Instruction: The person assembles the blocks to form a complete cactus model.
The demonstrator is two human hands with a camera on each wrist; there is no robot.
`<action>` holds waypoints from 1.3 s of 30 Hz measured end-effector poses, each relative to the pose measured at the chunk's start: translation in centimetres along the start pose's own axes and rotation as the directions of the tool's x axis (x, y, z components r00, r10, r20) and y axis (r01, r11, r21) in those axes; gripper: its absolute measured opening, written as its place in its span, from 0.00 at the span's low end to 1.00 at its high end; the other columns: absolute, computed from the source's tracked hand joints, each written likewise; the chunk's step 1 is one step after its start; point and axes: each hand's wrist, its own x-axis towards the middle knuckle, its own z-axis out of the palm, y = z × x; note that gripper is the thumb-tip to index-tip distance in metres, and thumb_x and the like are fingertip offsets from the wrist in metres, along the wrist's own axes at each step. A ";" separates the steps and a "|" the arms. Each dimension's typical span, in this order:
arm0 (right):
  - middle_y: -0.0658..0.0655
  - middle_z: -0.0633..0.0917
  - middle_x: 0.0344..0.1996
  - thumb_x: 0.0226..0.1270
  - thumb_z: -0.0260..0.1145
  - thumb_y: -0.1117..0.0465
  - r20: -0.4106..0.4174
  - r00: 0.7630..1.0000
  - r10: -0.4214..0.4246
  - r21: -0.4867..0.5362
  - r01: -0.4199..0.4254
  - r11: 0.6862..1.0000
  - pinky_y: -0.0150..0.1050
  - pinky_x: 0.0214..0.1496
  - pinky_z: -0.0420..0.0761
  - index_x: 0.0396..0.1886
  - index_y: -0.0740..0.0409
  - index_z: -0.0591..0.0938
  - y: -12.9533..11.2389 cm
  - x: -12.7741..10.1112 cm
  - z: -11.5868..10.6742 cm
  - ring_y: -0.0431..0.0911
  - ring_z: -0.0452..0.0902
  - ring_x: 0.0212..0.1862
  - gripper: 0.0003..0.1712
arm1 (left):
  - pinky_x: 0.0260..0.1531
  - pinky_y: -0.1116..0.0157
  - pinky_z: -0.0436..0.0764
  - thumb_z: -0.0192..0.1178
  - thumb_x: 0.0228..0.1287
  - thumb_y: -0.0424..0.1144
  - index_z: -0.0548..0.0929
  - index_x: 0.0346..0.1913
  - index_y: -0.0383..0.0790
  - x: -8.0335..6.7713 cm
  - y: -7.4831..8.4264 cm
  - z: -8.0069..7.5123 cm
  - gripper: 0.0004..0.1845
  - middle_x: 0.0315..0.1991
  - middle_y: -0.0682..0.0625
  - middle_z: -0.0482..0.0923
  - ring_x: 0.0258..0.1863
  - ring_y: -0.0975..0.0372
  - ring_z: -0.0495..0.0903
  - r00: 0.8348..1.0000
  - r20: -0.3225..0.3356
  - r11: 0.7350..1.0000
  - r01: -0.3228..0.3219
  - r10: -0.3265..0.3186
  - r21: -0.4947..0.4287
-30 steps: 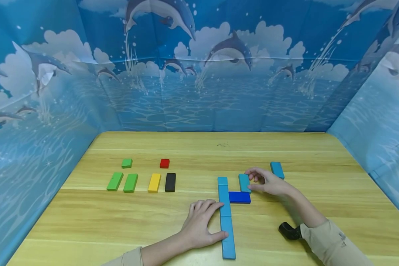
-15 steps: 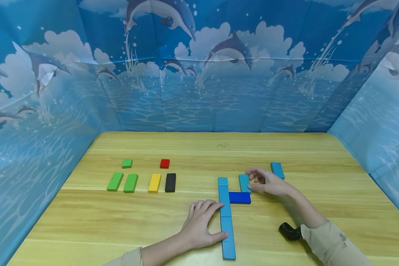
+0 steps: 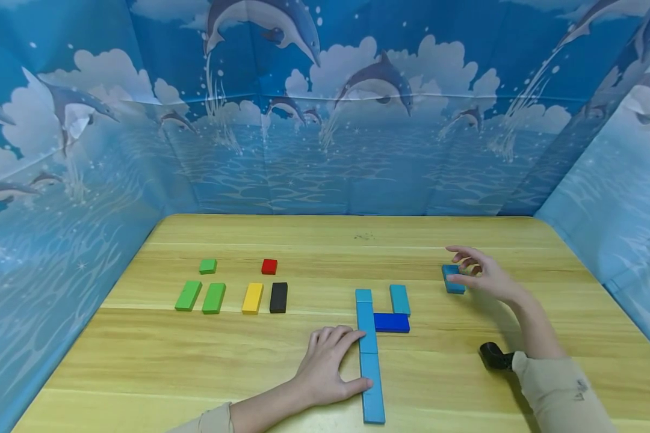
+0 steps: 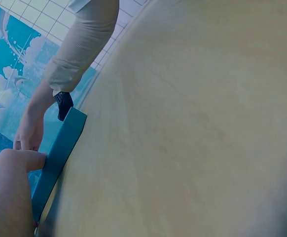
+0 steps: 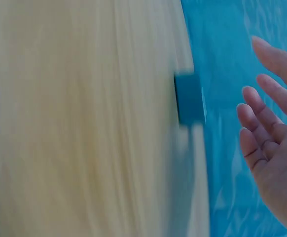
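Head view shows the right hand point(image 3: 484, 276) now at the lone light-blue block point(image 3: 453, 279) far out on its own side of the table point(image 3: 325, 240), thumb at the block's near edge and fingers spread and loosely bent above it; whether it actually grips the block cannot be told; half a second ago this same hand lay against the short light-blue block point(image 3: 399, 299), which now stands free, well to the left of the right hand and just ahead of the dark-blue block point(image 3: 391, 322); the dark-blue block has not shifted and touches the long light-blue column point(image 3: 369, 352) on its right flank; the left hand point(image 3: 327, 365) has stayed where it was, flat on the table with relaxed straight fingers resting against the column's left edge and the thumb touching its lower piece; the right wrist view, blurred, shows the open palm point(image 5: 274, 163) with fingers apart beside the light-blue block point(image 5: 189, 98); the left wrist view shows the left thumb point(image 4: 15, 170) pressed against the side of the column point(image 4: 59, 153); well beyond the left hand lie green blocks point(image 3: 200, 294), a yellow block point(image 3: 253, 297), a black block point(image 3: 278, 297) and a red block point(image 3: 269, 266), all unmoved.
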 end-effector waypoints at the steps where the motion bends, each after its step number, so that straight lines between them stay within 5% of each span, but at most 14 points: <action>1: 0.64 0.69 0.46 0.62 0.62 0.63 0.006 1.000 0.018 -0.008 -0.018 1.000 0.34 0.37 0.68 0.64 0.67 0.61 0.4 -0.2 -0.4 0.50 0.66 0.42 0.33 | 0.52 0.56 0.59 0.51 0.52 0.68 0.65 0.63 0.51 0.0 0.0 0.0 0.38 0.55 0.55 0.67 0.51 0.62 0.63 1.000 0.003 1.000 0.002 -0.002 0.000; 16: 0.62 0.71 0.48 0.58 0.65 0.61 0.134 0.980 0.149 -0.012 -0.149 0.989 0.30 0.39 0.68 0.64 0.67 0.61 3.6 -0.9 -1.7 0.44 0.66 0.42 0.37 | 0.52 0.56 0.59 0.50 0.52 0.68 0.65 0.64 0.52 0.0 0.0 0.1 0.38 0.56 0.55 0.67 0.52 0.62 0.63 1.000 0.005 1.000 -0.003 0.003 0.004; 27: 0.61 0.71 0.46 0.57 0.66 0.60 0.128 0.979 0.161 0.010 -0.163 0.987 0.30 0.39 0.68 0.62 0.69 0.63 4.2 -0.6 -1.5 0.44 0.66 0.40 0.36 | 0.51 0.56 0.59 0.50 0.52 0.68 0.65 0.64 0.52 0.0 0.0 0.1 0.38 0.56 0.55 0.67 0.52 0.62 0.63 1.000 0.006 1.000 -0.001 0.001 -0.001; 39: 0.62 0.70 0.43 0.57 0.67 0.60 0.081 0.990 0.114 0.065 -0.119 0.991 0.34 0.38 0.71 0.62 0.66 0.63 2.4 3.4 1.2 0.46 0.67 0.39 0.36 | 0.51 0.57 0.59 0.50 0.52 0.68 0.65 0.64 0.51 0.1 -0.1 0.1 0.38 0.56 0.55 0.67 0.51 0.62 0.63 1.000 0.000 1.000 -0.004 0.004 0.005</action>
